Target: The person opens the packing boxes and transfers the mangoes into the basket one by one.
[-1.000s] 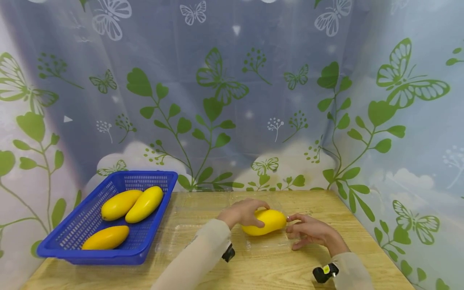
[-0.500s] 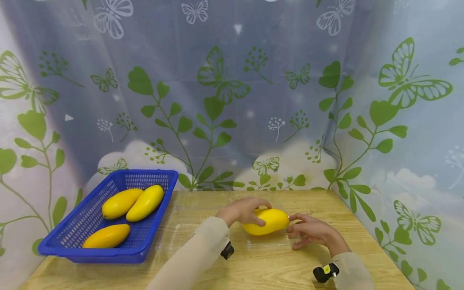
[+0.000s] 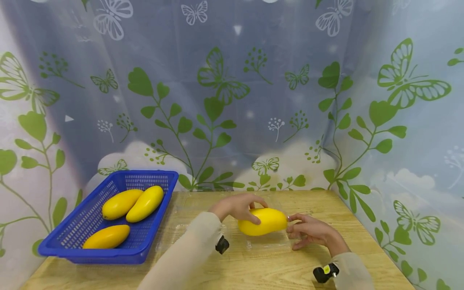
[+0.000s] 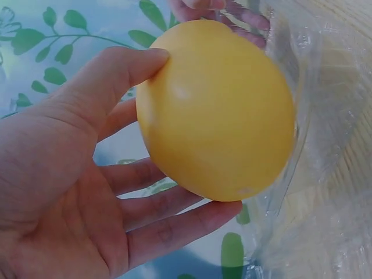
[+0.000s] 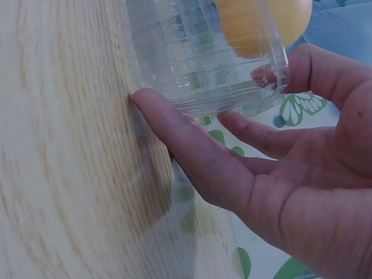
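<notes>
A yellow mango is in my left hand, held by its left end just over or in a clear plastic container. In the left wrist view, the thumb lies on one side of the mango and the other fingers spread along the opposite side. At the container's right end, my right hand grips the wall. The right wrist view has the thumb at the container rim, its tip seen through the plastic, and other fingers against the outside. Whether the mango touches the container's bottom cannot be told.
On the left stands a blue plastic basket with three mangoes inside. More clear plastic containers lie on the wooden table beside the one being used. A patterned curtain hangs behind and to the sides.
My left hand and the mango have moved slightly right, then back to the left. The right hand stays at the container's end. Nothing in the basket has moved.
</notes>
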Demonstrator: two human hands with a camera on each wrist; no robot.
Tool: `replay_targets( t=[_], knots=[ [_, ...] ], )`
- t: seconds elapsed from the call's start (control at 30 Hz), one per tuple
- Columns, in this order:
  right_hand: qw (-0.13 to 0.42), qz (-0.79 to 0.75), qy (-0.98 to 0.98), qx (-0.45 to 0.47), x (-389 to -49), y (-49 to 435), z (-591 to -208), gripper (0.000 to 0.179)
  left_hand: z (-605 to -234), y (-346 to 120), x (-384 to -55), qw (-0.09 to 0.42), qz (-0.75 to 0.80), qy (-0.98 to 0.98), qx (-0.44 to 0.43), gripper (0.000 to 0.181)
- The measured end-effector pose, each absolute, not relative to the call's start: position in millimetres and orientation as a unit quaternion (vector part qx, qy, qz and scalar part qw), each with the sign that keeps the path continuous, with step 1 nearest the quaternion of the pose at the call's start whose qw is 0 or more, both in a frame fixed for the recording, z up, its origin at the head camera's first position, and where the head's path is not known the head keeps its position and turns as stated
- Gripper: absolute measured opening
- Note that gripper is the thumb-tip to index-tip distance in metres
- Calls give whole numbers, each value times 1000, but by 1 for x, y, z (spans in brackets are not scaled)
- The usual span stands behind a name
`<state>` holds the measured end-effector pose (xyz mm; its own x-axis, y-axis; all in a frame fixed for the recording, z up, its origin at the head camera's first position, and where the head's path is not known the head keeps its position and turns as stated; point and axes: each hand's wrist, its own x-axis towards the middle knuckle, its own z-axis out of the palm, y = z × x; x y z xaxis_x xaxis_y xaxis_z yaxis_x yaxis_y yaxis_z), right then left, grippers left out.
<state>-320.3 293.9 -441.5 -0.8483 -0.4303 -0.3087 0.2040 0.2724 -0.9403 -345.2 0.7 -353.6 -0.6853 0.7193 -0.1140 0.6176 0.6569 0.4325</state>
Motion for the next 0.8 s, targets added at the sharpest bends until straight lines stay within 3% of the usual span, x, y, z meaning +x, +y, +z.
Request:
replay_targets(
  t=[0.8],
  knots=[
    [264, -593, 757, -81, -321, 295, -444, 68, -332, -40, -338, 154, 181, 892, 384, 53]
  ],
)
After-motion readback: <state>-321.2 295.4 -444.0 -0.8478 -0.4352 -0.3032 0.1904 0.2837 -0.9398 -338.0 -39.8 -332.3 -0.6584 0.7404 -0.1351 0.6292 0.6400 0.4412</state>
